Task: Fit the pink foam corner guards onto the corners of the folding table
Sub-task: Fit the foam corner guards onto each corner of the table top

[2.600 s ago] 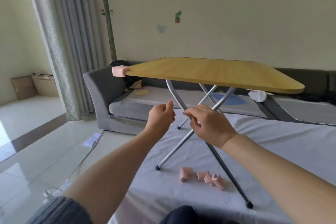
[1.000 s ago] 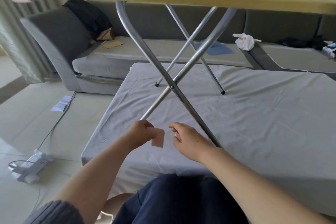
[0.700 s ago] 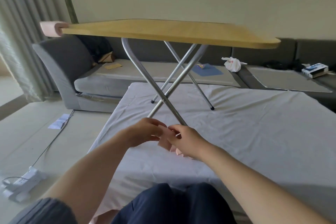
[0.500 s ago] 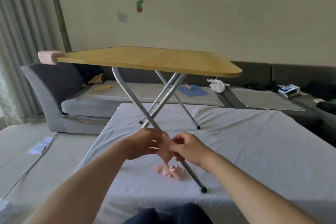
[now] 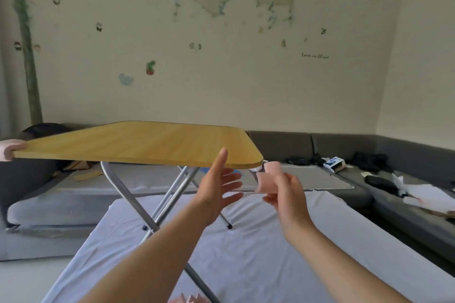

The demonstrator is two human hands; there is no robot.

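- Folding table (image 5: 147, 141) stands on a bed covered with a pale sheet (image 5: 258, 253); wooden top level, crossed metal legs (image 5: 170, 194) beneath.
- Far-left corner of the top already wears a pink guard (image 5: 6, 149), cut off by the picture's left edge.
- Near-right corner (image 5: 257, 161) is bare and rounded, with its edge fully exposed.
- Right hand (image 5: 283, 194) pinches a pink foam corner guard (image 5: 268, 177) between thumb and fingers. The guard sits just right of and slightly below the bare corner, close but apart from it.
- Left hand (image 5: 216, 187) is spread, fingers wide, holding nothing; the index fingertip overlaps the front edge of the top. Contact with the edge cannot be told.
- More pink guards (image 5: 187, 299) lie on the sheet at the bottom edge of the view, only partly visible, near a table leg.
- Open air to the right of the bare corner; the sheet under that side lies clear between the legs and the bed's right edge.
- Grey sofa (image 5: 344, 152) runs along the wall behind and round the right side, with a small box (image 5: 333, 163) and dark items on the seat.
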